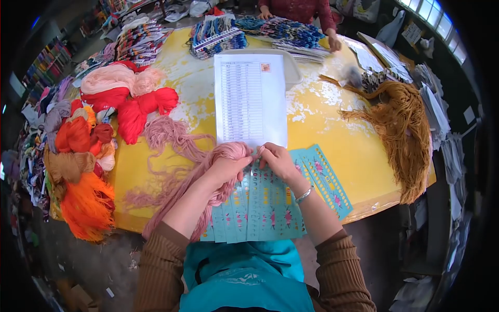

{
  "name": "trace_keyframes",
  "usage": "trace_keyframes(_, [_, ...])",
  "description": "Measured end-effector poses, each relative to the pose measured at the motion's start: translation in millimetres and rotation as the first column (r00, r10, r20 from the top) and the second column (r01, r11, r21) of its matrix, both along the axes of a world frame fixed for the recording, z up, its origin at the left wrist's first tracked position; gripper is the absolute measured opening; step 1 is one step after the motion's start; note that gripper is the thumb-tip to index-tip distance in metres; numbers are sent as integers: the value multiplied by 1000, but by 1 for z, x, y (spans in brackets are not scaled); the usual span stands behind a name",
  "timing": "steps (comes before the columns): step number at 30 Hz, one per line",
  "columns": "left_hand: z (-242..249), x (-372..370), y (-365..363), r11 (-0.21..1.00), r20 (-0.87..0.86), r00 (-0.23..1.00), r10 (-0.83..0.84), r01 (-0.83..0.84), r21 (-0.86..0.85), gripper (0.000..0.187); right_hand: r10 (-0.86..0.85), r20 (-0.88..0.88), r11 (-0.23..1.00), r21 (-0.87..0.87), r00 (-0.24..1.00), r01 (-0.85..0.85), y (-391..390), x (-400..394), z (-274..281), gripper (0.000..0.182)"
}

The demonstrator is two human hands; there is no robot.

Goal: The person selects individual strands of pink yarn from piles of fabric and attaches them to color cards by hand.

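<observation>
My left hand (227, 170) is closed around a thick skein of dusty pink thread (189, 200), whose loose strands trail left over the yellow table (353, 177). Close beside it, my right hand (278, 160) pinches a small end of the same thread between thumb and fingers. Under both hands lie several teal thread cards (260, 213), overlapping in a fan, with rows of punched holes and pink flower prints. Just beyond my fingers rests a printed list (249, 99) on white paper, partly over a pale tray (293, 70).
Red and pale pink skeins (148, 106) and an orange bundle (88, 203) lie on the left. A golden-brown hank (403, 130) hangs over the right edge. Across the table, a person in a dark red top (299, 10) stands behind blue thread bundles (286, 32).
</observation>
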State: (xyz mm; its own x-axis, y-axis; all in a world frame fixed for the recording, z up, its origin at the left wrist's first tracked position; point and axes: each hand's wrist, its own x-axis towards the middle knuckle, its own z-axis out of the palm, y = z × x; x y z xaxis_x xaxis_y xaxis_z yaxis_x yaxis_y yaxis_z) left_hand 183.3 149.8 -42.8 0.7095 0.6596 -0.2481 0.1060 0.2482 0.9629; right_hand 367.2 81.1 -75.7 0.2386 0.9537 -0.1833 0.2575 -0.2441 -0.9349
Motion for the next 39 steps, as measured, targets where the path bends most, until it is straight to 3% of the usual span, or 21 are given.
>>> trace_keyframes(2, [0, -2, 6, 978, -416, 909, 35, 55, 202, 17, -1, -48, 1000, 14, 999, 2, 2, 1, -6, 36])
trace_keyframes(3, [1, -12, 10, 951, -250, 968, 21, 57, 304, 15, 1, -54, 1000, 27, 999, 0, 2, 2, -10, 30])
trace_keyframes(5, [-7, -34, 29, 843, -167, 979, 117, -9, 538, 14, 9, -67, 999, 34, 998, -7, 3, -1, -6, 25])
trace_keyframes(8, [9, -68, 49, 853, 62, 997, 36, -63, 518, 10, 14, 55, 999, -44, 998, -11, 3, -7, 10, 19])
trace_keyframes(11, [35, -107, 64, 986, -245, 963, 117, -82, 148, 8, 19, 149, 997, -74, 989, -8, 4, -5, 12, 17])
trace_keyframes(12, [39, -117, 73, 990, -230, 964, 133, -120, 69, 8, 21, 175, 997, -76, 984, -7, 4, -5, 13, 17])
trace_keyframes(14, [62, -131, 94, 992, -186, 981, 51, -29, 120, 8, 16, 203, 997, -77, 979, 0, 5, -5, 12, 17])
trace_keyframes(16, [36, -161, 143, 965, -98, 988, 122, -95, 246, 9, 42, 206, 994, -106, 978, -20, 7, -3, 10, 17])
trace_keyframes(18, [60, -180, 162, 896, -300, 844, 444, -420, 145, 14, 29, 234, 997, -77, 972, -11, 8, -3, 5, 17])
trace_keyframes(21, [16, -301, 235, 777, -29, 779, 626, -627, -63, 21, 7, 264, 999, -36, 965, 2, 6, -5, 7, 17])
trace_keyframes(22, [8, -356, 306, 940, 340, 904, 259, -156, -302, 29, 3, 267, 1000, -31, 964, 5, 6, -6, 6, 17])
trace_keyframes(23, [5, -360, 303, 809, 269, 763, 588, -560, -181, 30, 0, 270, 1000, -27, 963, 8, 6, -6, 5, 17])
trace_keyframes(24, [6, -360, 300, 514, 252, 490, 834, -857, -35, 31, -10, 273, 1000, -24, 962, 17, 5, -6, 5, 17])
trace_keyframes(25, [39, -312, 257, 375, 249, 344, 906, -923, -89, 30, -10, 289, 1000, -12, 957, 14, 5, -6, 4, 17])
trace_keyframes(26, [59, -284, 223, 381, 253, 348, 902, -920, -89, 30, -9, 304, 1000, -1, 953, 10, 6, -7, 3, 17])
trace_keyframes(28, [78, -263, 167, 564, 218, 541, 812, -824, -57, 28, -8, 311, 1000, 9, 950, 6, 7, -7, -2, 16])
trace_keyframes(29, [79, -265, 153, 709, 337, 626, 703, -656, -259, 28, -3, 319, 1000, 14, 948, -1, 6, -7, -1, 16])
trace_keyframes(31, [84, -261, 124, 812, 473, 663, 581, -512, -280, 31, -13, 315, 1000, 5, 949, 12, 6, -9, 3, 16])
trace_keyframes(35, [100, -282, 71, 967, 799, 547, 251, -185, -177, 38, -24, 449, 999, 54, 893, 0, 2, -11, 0, 21])
trace_keyframes(37, [120, -300, 28, 948, 846, 430, 315, -179, -262, 38, -62, 489, 995, 99, 870, 15, -1, -14, -3, 22])
trace_keyframes(39, [145, -327, -16, 970, 876, 431, 214, -199, -139, 33, -90, 523, 990, 143, 848, 17, -7, -23, 1, 23])
